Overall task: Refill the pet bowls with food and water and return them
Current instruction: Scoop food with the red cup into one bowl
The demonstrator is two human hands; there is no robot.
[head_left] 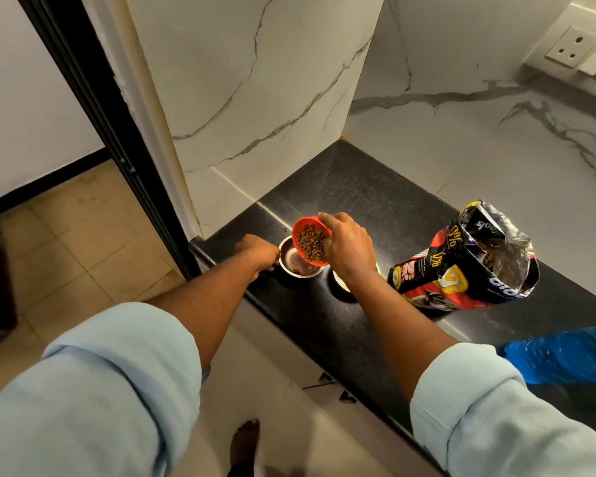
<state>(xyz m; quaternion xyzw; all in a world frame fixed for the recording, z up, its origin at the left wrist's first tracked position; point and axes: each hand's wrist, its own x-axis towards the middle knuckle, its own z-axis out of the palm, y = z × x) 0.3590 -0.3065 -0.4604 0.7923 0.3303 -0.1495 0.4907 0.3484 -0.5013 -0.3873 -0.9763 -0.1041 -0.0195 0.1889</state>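
Bowl (301, 268) sits at desk (358, 187) left end, left hand (257, 251) gripping its rim, right hand (350, 251) holding red cup (307, 221) of kibble (312, 244) tilted above it.

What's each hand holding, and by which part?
Right hand grips the red cup of kibble by its right side, tipped over the steel bowl. Left hand holds that bowl at its left rim.
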